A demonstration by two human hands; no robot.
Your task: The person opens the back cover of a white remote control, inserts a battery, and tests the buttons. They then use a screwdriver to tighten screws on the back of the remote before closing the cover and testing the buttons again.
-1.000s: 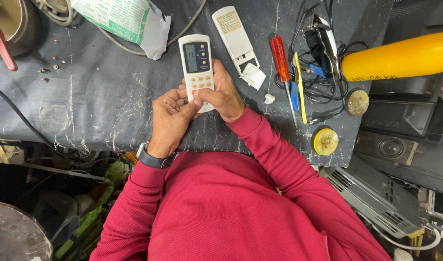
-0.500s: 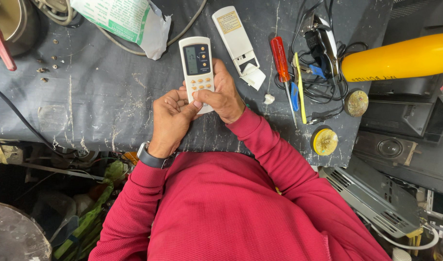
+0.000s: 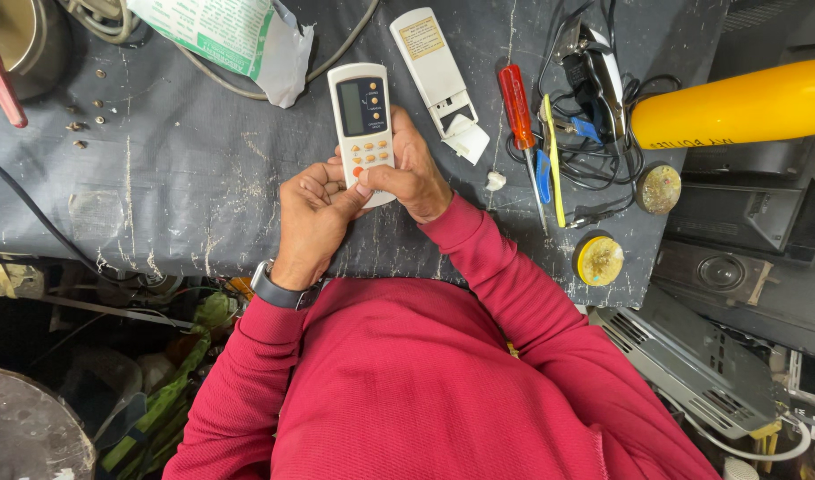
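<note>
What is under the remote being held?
The remote lies on the dark mat. Its lower end sits between the left hand and right hand, which hide what is beneath it.

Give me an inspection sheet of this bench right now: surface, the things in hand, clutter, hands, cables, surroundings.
Surface: dark bench mat, scuffed with pale streaks.
Job's things: white remote face up, lower end gripped by both hands; open white remote back shell beside it, its small loose cover alongside.
Clutter: red-handled screwdriver, yellow cylinder, two round tins, small screws, printed packet.
Hands: left hand and right hand both hold the remote, a thumb on its buttons.
Cables: black tangle at right; grey cable under the packet.
Surroundings: grey electronics chassis lower right.
</note>
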